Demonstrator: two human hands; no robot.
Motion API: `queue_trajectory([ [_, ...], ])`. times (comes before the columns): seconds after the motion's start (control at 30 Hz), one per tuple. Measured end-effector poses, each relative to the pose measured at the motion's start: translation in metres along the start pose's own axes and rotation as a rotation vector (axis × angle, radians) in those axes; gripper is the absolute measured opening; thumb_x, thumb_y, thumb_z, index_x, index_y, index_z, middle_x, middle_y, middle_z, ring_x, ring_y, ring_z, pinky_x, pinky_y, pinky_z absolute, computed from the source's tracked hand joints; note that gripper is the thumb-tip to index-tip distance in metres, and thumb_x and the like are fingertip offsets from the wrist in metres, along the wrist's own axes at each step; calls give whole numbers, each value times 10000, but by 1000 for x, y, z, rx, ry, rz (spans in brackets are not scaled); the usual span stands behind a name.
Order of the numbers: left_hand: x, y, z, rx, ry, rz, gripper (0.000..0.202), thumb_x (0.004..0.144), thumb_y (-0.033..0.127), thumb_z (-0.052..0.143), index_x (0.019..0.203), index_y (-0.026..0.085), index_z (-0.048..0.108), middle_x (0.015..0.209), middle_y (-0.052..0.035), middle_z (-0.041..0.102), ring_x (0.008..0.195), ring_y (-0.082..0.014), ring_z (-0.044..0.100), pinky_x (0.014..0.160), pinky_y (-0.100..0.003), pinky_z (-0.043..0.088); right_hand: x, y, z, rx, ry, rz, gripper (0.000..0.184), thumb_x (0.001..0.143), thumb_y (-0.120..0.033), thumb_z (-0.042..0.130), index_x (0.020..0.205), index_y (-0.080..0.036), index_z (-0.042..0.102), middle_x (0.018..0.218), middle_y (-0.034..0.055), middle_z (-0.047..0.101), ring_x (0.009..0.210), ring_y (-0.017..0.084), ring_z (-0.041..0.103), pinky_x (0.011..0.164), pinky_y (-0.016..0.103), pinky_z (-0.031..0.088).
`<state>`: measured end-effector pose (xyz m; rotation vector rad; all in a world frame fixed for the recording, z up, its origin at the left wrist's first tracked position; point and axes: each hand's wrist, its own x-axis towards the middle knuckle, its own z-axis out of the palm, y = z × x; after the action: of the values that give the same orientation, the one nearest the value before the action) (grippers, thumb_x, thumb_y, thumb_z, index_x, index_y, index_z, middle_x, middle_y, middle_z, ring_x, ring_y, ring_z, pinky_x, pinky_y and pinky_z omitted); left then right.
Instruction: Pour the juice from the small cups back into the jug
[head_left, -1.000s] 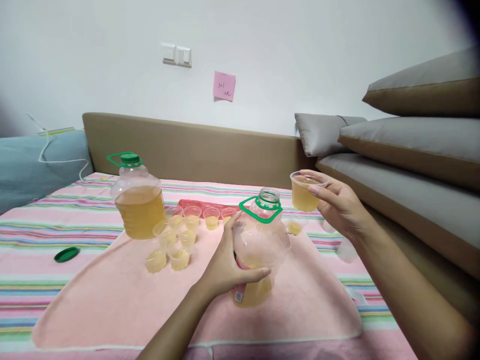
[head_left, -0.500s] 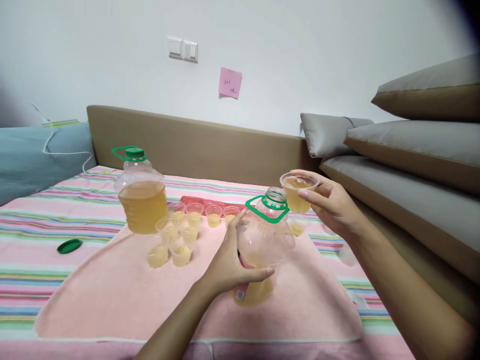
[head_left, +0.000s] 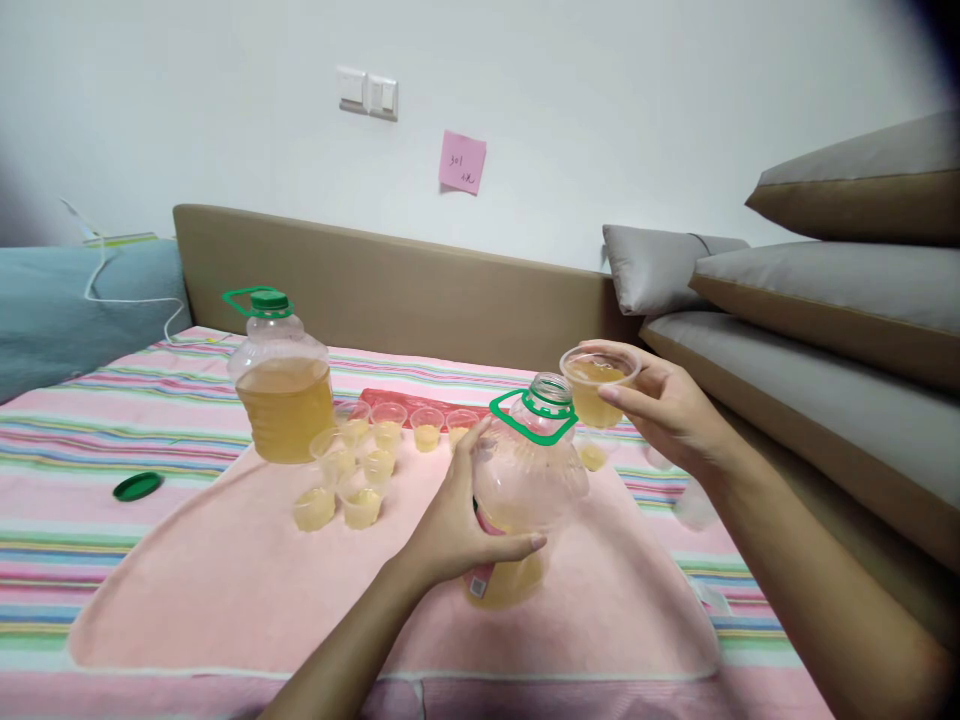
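My left hand is wrapped around the side of a clear plastic jug with a green carry ring and an uncapped neck. Some yellow liquid shows low in the jug, which stands on a pink mat. To the right of the neck, my right hand holds up a clear plastic cup with yellow liquid in it, thumb on the near side. The cup looks level and its rim is about as high as the jug's mouth. Below it, another small cup is partly hidden.
A capped jug of yellow liquid stands at the left. Several small cups with liquid cluster beside it on the pink mat. A green cap lies on the striped sheet. Grey cushions are piled at the right.
Both hands keep their holds, with the cup and jug almost where they were. The whole view has shifted very slightly.
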<state>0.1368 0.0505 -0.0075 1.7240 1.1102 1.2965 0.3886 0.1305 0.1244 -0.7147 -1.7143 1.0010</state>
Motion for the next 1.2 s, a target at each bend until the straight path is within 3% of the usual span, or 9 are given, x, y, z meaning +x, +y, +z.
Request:
queue_trajectory([
  [0.23,-1,-3,0,-4,-6,-1,1375,633,513,1024,1713,347,189,1668,-178,407,1558,-501,410,1249,-730,410,1,-10,-2,-61,-26,21,537,726,-498,992,1209,-352,806,1295,34,818,1283,332,736,1126,488,598],
  [0.43,-3,-1,1,-38,19,9,1337,634,467,1027,1710,388,238,1653,-152,470,1576,-503,406,1267,-726,403,1,-17,-4,-98,-58,16,516,761,-476,980,1234,-370,804,1323,21,803,1356,353,702,1208,557,549],
  [0.63,-2,-1,0,-28,-16,-35,1377,630,501,1022,1709,321,185,1721,-190,365,1597,-483,374,1278,-723,379,4,-23,-7,-122,-79,29,565,727,-474,1002,1239,-343,801,1334,35,798,1297,340,733,1161,534,580],
  [0.83,-2,-3,0,-46,-7,-5,1354,639,492,1020,1712,388,201,1712,-160,395,1608,-508,352,1284,-738,369,9,-27,-13,-192,-141,7,543,772,-455,981,1267,-333,795,1352,37,787,1281,316,726,1084,446,619],
  [1.2,-3,-1,0,-39,-22,-40,1354,636,501,1014,1697,352,186,1722,-167,368,1601,-483,369,1287,-699,383,12,-29,-21,-248,-219,-32,521,828,-399,947,1320,-350,783,1368,37,777,1285,297,716,1078,412,613],
])
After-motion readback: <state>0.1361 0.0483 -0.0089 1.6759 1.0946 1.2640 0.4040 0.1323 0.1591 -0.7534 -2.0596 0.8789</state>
